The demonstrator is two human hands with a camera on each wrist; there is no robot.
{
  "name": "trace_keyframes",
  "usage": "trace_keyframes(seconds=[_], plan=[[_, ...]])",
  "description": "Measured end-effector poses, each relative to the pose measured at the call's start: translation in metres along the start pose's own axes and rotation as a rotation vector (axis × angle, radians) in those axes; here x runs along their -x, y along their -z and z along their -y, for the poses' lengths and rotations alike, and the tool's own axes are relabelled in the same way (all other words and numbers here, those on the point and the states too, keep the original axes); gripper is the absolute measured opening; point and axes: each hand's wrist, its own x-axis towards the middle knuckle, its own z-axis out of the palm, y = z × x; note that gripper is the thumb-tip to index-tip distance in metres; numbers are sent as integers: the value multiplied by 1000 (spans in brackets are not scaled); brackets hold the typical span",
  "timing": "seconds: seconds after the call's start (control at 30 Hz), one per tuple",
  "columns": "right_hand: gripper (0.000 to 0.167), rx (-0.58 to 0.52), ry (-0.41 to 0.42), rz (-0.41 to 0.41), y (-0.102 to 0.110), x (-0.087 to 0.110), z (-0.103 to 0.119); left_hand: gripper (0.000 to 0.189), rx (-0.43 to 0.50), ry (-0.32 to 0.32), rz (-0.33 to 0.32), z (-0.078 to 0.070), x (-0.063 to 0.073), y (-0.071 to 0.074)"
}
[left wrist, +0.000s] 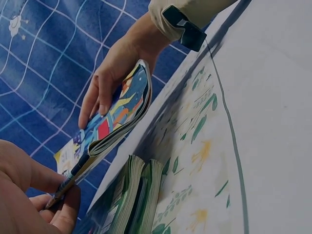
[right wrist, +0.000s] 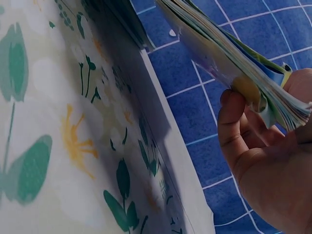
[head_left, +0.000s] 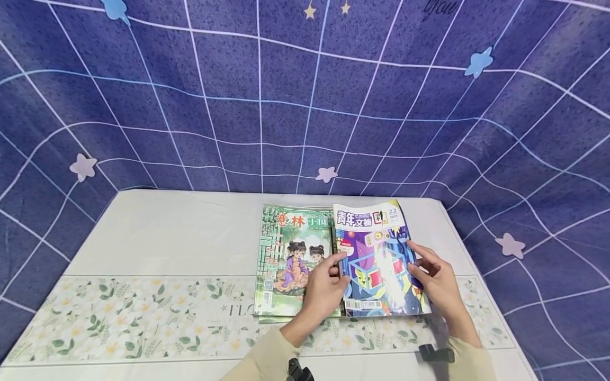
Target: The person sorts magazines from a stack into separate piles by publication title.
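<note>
Both hands hold a colourful magazine (head_left: pixel 371 264) with a purple and blue cover, raised above the table. My left hand (head_left: pixel 323 288) pinches its spine edge between thumb and fingers, as the left wrist view also shows. My right hand (head_left: pixel 439 283) grips the opposite, loose-page edge; in the right wrist view its fingers (right wrist: pixel 231 109) curl under the pages. To the left lies a green magazine (head_left: pixel 281 264) with two cartoon girls on its cover, partly overlapped by my left hand and the held magazine. The left wrist view shows its stack (left wrist: pixel 129 195) of green-edged magazines.
The white table (head_left: pixel 190 233) carries a floral strip (head_left: pixel 157 317) across its front half. Behind and at both sides hangs a blue grid-patterned cloth (head_left: pixel 238 116) with stars. Dark straps with small devices (head_left: pixel 436 353) sit on the wrists.
</note>
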Motion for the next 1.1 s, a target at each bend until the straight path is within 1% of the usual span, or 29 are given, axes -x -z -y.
trace_keyframes(seconds=[0.43,0.57,0.7,0.87,1.1], plan=[[52,-59,-25,-40,8,0,-5,56,4,-23,-7,3,-5,-11],[52,-37,-62,-72,9,-1,-6,56,-7,-35,-19,2,-8,-16],[52,-6,-120,-108,11,-2,-7,56,-9,-53,-7,3,-10,-19],[52,-15,-171,-126,12,-3,-8,56,-15,-29,9,4,-11,-21],[51,23,-212,-160,16,-4,-12,56,-29,-40,38,4,-12,-24]])
